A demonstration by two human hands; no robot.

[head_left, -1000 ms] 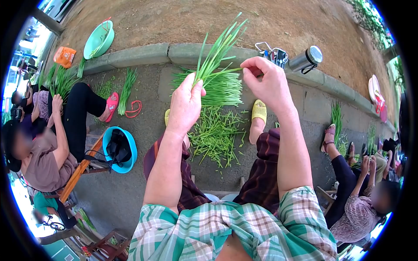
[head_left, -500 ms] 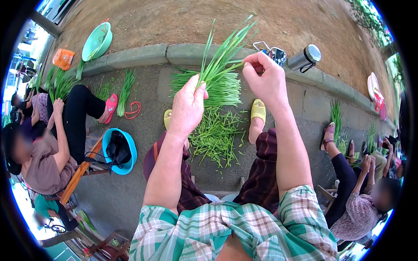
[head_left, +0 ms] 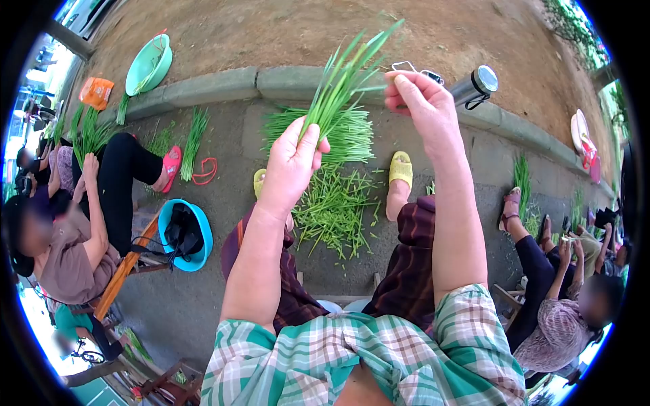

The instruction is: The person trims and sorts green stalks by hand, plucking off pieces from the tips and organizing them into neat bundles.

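My left hand [head_left: 295,152] is closed around a bunch of garlic chives [head_left: 338,91], their leaf ends pointing up and away from me. To its right, my right hand [head_left: 426,105] has thumb and fingertips pinched together. A thin, blurred chive blade [head_left: 369,89] reaches to those fingers. Beneath my hands, a neat pile of long chives [head_left: 352,139] lies on the pavement. Closer to me is a loose heap of short cut green pieces [head_left: 335,213], between my feet in yellow slippers [head_left: 401,169].
A concrete kerb [head_left: 223,84] runs across, with a steel flask [head_left: 476,86] on it. On the left are a blue basin [head_left: 186,237] holding a black bag, a mint basin [head_left: 149,64], an orange bag [head_left: 96,93] and a red loop [head_left: 205,171]. People sit at both sides, handling greens.
My right hand has moved slightly right and up, away from the bunch, its fingers still pinched. The bunch in my left hand has shifted a little.
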